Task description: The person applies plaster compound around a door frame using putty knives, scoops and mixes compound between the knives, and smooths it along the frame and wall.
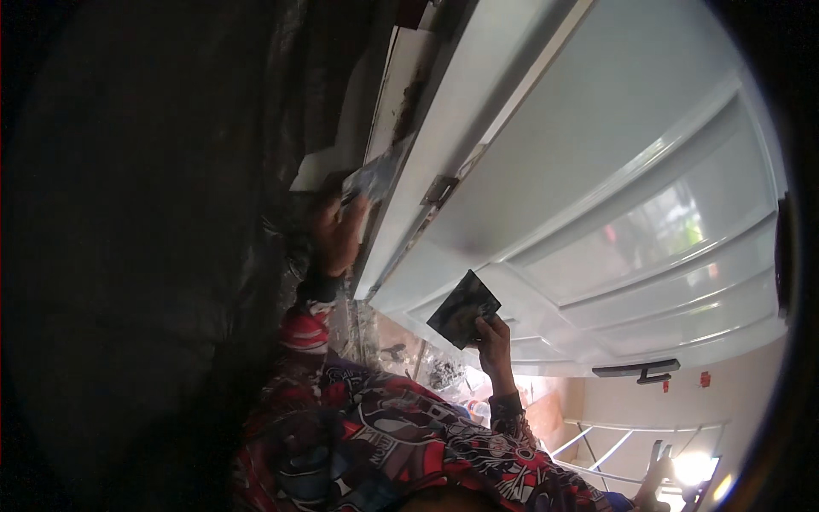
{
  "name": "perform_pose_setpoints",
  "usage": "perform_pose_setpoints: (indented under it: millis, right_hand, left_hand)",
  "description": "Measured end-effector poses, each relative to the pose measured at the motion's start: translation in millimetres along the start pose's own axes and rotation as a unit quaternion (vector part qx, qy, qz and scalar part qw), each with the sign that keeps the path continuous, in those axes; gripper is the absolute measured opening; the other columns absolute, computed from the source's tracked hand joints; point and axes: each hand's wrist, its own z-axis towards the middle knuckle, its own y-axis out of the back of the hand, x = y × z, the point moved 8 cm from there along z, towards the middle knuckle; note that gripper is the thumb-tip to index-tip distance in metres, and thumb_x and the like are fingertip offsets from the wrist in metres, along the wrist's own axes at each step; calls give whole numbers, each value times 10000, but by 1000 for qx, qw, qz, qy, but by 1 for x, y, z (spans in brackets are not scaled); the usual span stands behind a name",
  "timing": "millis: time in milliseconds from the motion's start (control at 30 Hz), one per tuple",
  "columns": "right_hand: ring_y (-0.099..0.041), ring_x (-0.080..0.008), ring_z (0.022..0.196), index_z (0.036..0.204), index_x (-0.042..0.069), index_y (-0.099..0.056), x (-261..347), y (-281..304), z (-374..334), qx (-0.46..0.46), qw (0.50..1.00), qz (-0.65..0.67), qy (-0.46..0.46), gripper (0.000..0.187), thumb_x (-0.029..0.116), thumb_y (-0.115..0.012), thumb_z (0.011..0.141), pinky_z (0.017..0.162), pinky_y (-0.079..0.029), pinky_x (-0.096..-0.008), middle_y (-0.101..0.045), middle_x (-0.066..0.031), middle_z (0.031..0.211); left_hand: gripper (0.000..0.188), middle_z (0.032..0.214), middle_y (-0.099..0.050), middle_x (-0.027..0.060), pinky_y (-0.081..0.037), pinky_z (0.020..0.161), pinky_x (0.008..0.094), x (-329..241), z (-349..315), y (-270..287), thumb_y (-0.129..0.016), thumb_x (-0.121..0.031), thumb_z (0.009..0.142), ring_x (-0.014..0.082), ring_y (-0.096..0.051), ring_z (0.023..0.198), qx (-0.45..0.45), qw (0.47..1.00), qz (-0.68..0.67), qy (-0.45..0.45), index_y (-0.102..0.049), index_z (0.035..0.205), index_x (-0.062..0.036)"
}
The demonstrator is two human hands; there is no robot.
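Note:
My right hand pinches the corner of a flat, dark square sheet, with smudges on its face. It is held up in front of the white panelled door. On the left, my left hand is raised beside the white door frame. Its fingers are closed on a thin, greyish, partly see-through flat piece, which tilts up against the frame's edge. Shadow and blur hide its exact kind. A metal hinge sits between frame and door.
A dark wall or covering fills the left side. The door carries a black lever handle. Rubble and debris lie on the floor below. A white metal rack and a bright lamp are at the lower right.

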Motion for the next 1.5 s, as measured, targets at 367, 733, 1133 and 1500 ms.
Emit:
perform_pose_setpoints:
  millis: [367,733,1133,1500]
  right_hand:
    - [-680,-192,838,1181,16,-603,-136,105,-41,-117,981,-91,-123,288,195,-532,967,668,-577,-344,-678,-77,1026]
    - [-636,-229,770,1070,41,-604,-241,216,-229,-260,914,-163,-267,275,275,-576,929,641,-563,-407,-614,-88,940]
    - [-645,-221,799,1089,-5,-654,-225,156,-256,-456,840,-204,-212,246,167,-583,927,716,-493,-366,-694,-151,900]
    - [-669,-209,760,991,30,-624,-304,54,-240,-570,755,239,-219,149,157,-584,925,620,-554,-366,-673,-89,913]
  left_hand:
    - [367,1075,-676,124,-513,868,400,167,-250,124,-592,-258,928,258,-641,999,447,729,245,457,-644,1181,2]
    - [376,1077,-666,207,-512,840,437,216,-330,99,-606,-267,918,334,-645,981,568,642,300,418,-655,1166,12]
    - [268,895,-656,254,-499,737,501,241,-333,-21,-620,-238,886,452,-620,887,680,657,243,215,-679,958,13]
    - [302,887,-623,262,-456,733,523,259,-383,-58,-635,-263,852,467,-584,816,724,590,160,318,-640,962,19]
